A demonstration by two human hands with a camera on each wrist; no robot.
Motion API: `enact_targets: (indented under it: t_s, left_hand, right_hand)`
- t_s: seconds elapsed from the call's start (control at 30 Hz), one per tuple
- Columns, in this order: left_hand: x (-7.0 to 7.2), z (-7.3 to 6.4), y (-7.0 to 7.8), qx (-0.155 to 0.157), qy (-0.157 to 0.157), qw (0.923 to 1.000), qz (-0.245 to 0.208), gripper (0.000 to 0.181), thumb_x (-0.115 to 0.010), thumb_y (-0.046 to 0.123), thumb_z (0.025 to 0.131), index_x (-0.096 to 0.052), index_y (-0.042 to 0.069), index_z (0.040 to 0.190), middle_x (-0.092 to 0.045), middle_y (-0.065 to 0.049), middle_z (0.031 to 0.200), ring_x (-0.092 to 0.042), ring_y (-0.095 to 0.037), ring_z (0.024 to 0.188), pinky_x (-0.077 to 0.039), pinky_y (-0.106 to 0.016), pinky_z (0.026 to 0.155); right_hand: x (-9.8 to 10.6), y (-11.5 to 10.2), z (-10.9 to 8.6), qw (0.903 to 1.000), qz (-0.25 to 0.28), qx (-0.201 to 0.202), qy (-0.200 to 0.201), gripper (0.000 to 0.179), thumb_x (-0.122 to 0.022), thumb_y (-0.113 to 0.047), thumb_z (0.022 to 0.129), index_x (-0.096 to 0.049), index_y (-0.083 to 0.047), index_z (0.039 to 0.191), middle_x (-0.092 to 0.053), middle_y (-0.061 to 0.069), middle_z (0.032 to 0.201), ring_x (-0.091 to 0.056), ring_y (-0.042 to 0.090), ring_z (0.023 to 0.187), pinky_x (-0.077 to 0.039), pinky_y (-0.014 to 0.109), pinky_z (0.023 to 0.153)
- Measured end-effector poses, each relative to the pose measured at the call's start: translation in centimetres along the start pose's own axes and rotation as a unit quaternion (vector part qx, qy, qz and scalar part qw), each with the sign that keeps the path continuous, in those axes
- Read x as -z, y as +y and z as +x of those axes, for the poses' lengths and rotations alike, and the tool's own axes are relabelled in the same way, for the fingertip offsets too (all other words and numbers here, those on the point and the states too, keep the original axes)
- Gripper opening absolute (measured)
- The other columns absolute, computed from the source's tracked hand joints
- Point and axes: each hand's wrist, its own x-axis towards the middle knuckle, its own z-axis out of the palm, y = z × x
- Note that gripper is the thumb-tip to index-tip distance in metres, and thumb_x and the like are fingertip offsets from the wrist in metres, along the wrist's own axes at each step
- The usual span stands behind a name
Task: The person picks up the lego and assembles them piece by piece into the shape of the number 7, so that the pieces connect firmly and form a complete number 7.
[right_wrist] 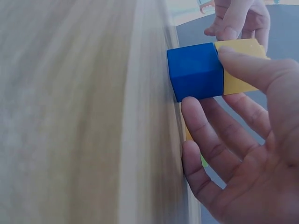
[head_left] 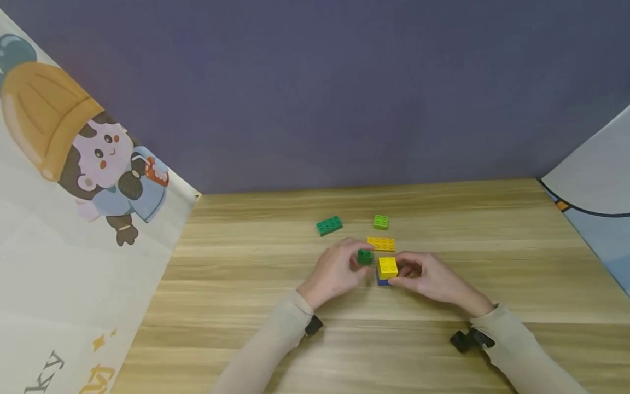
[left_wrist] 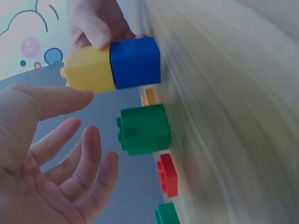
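Note:
A yellow toy building brick (head_left: 388, 267) sits on top of a blue brick (right_wrist: 196, 70), the two forming a small upright stack. My right hand (head_left: 430, 278) pinches this stack from the right, with the thumb across the yellow brick and fingers on the far side. On the left, my left hand (head_left: 334, 273) is spread around a dark green brick (head_left: 365, 256). The left wrist view shows its fingers parted and apart from that green brick (left_wrist: 145, 129), which stands on the table just left of the stack.
Behind the hands lie a flat yellow brick (head_left: 381, 244), a light green brick (head_left: 381, 221) and a longer green brick (head_left: 329, 225). A red brick (left_wrist: 167, 175), hidden by my left hand in the head view, rests on the wooden table (head_left: 236, 262). A dark panel (head_left: 315, 98) rises behind.

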Motion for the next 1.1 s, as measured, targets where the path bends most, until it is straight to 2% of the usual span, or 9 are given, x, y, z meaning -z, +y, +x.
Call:
enact_targets:
  t_s: [0.3, 0.8, 1.1]
  left_hand:
    - [-0.1, 0.6, -1.4, 0.024, 0.016, 0.9996, 0.002, 0.047, -0.083, 0.021, 0.094, -0.070, 0.016, 0.138, -0.072, -0.002, 0.132, -0.063, -0.004, 0.083, -0.052, -0.017, 0.069]
    - [-0.5, 1.5, -2.2, 0.060, -0.010, 0.9981, 0.005, 0.058, -0.085, 0.023, 0.092, -0.064, 0.015, 0.145, -0.072, -0.005, 0.131, -0.061, -0.005, 0.081, -0.052, -0.019, 0.069]
    - [-1.0, 2.1, -2.5, 0.066, -0.026, 0.9974, -0.013, 0.050, -0.082, 0.021, 0.095, -0.068, 0.016, 0.142, -0.075, -0.002, 0.128, -0.066, -0.006, 0.089, -0.056, -0.021, 0.078]
  right_hand:
    - [0.0, -0.1, 0.1, 0.9998, -0.004, -0.017, -0.008, 0.038, -0.085, -0.031, 0.092, -0.074, -0.013, 0.125, -0.076, -0.003, 0.104, -0.069, 0.011, 0.085, -0.060, 0.025, 0.074]
    - [0.1, -0.2, 0.1, 0.9999, 0.000, -0.016, -0.005, 0.039, -0.085, -0.031, 0.092, -0.075, -0.012, 0.124, -0.077, -0.001, 0.104, -0.069, 0.010, 0.086, -0.060, 0.025, 0.074]
    - [-0.1, 0.1, 0.0, 0.9998, 0.000, -0.017, -0.005, 0.038, -0.086, -0.030, 0.092, -0.075, -0.014, 0.125, -0.077, -0.003, 0.105, -0.069, 0.009, 0.086, -0.060, 0.025, 0.075]
